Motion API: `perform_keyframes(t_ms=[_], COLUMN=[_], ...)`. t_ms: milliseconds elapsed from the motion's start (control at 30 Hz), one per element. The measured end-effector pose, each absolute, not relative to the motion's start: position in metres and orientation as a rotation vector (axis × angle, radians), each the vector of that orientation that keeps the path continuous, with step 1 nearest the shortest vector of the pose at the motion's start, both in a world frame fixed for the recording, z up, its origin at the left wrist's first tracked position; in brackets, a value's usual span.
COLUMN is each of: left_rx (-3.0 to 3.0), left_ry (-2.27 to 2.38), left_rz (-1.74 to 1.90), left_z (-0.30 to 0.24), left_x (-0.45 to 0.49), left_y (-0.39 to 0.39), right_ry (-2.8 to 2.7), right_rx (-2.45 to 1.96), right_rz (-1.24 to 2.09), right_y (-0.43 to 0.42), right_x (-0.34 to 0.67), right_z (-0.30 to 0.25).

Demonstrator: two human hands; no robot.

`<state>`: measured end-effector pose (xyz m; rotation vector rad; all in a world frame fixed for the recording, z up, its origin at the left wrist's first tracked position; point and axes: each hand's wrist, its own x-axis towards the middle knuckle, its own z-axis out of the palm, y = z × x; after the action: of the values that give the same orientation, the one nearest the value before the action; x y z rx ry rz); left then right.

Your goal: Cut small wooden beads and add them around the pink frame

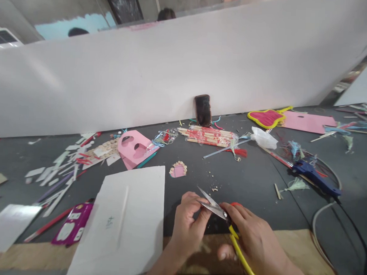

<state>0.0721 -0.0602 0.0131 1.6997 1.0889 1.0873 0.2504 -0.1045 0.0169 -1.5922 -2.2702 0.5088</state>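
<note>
My right hand [253,238] is closed around the yellow and red handles of a pair of scissors [218,210]. The metal blades are parted and point up to the left. My left hand [188,223] is curled with its fingertips pinched at the blades; whatever it pinches is too small to make out. Both hands hover over the near edge of the dark table [245,180]. A small pink piece rimmed with beads [178,169] lies just beyond the hands, with loose beads [214,188] scattered beside it.
A white sheet [128,216] lies left of my hands, a purple packet [73,224] beyond it. A blue glue gun [314,173] with its cord lies to the right. A pink cut-out [136,148], a packet of sticks [209,135], a phone [202,110] leaning on the white partition, and a pink fan shape [268,118] lie farther back.
</note>
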Motion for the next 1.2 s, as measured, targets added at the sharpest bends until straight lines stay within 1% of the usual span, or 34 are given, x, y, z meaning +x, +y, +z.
perform_keyframes(t_ms=[267,500,700,900,1200], left_rx=[1.679,1.537,1.596,1.567,1.388], left_ry=[1.058,1.08,1.14,1.178,1.077], left_rz=[1.046,0.961,0.955,0.966,0.993], left_z=[0.018,0.015,0.009,0.01,0.004], left_x=[0.073,0.073,0.071,0.072,0.076], left_y=[-0.057,-0.06,-0.063,-0.061,-0.059], right_ry=[-2.229,-2.183,-2.175,-2.184,-2.243], right_rx=[-1.526,-1.503,-1.554,-1.588,-1.61], right_rz=[0.515,0.604,0.702,0.654,0.587], right_y=[-0.105,-0.105,-0.104,-0.105,-0.105], right_x=[0.249,0.247,0.246,0.243,0.247], right_z=[0.014,0.007,0.008,0.009,0.01])
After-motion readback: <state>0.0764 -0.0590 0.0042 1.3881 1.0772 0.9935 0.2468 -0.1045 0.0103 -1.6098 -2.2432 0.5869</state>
